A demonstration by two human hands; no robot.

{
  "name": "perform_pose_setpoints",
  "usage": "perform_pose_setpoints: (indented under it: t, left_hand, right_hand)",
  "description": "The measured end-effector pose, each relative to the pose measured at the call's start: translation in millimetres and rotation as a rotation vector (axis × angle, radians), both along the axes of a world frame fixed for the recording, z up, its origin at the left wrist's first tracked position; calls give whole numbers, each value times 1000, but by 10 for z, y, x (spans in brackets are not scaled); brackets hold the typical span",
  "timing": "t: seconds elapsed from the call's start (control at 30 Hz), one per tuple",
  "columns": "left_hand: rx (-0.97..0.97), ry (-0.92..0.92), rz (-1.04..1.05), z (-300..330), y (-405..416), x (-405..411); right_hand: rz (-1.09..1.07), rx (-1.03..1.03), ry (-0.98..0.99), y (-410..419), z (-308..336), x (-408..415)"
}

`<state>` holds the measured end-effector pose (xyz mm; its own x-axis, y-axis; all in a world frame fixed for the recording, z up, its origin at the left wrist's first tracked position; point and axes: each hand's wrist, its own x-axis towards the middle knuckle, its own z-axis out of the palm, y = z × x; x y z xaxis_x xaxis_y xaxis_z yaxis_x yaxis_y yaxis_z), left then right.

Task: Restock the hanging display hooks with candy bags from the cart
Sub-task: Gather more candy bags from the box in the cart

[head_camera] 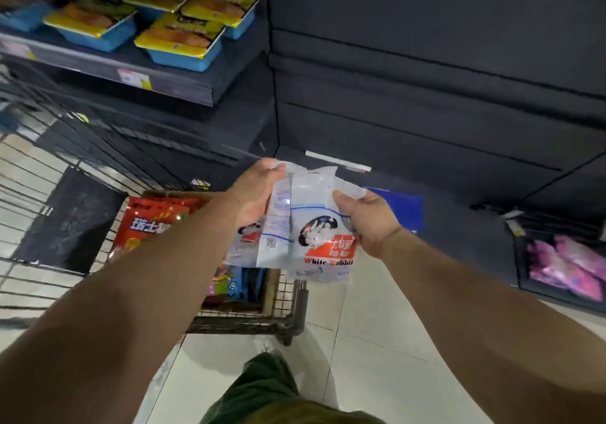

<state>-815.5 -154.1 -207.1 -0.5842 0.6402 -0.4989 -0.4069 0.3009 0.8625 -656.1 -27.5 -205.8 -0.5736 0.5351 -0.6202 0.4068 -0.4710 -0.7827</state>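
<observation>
Both of my hands hold a small bundle of white candy bags printed with a rabbit and red lettering, raised above the cart's right end. My left hand grips the bags' top left edge. My right hand pinches the top right edge of the front bag. The wire cart stands below and to the left, holding a cardboard box with red candy bags and other coloured packs. No display hooks show in this view.
A dark shelf unit fills the space ahead. Blue trays with yellow lids sit on the upper left shelf. Pink packets lie in a low bin at right. A blue sheet lies behind my right hand. Pale floor tiles below.
</observation>
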Motion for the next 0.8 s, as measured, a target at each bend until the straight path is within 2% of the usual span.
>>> perform_pose_setpoints:
  t: [0.1, 0.2, 0.33, 0.5, 0.63, 0.8]
  left_hand:
    - [69, -89, -37, 239, 435, 647]
    - [102, -168, -220, 499, 934, 1476]
    - [165, -69, -389, 778, 1695, 2581]
    - [209, 7, -726, 1053, 2570, 3917]
    - [231, 81, -901, 1121, 3145, 4756]
    - [235, 111, -996, 1068, 3809, 5457]
  right_hand:
    - [-125, 9, 75, 330, 201, 637]
    - [-289, 59, 156, 706, 476, 1413]
    - [-449, 202, 209, 1201, 861, 2620]
    - [-660, 366, 144, 1624, 1175, 4210]
    - [-829, 388, 133, 1874, 1240, 5116]
    - [-981, 329, 196, 2219, 1237, 5734]
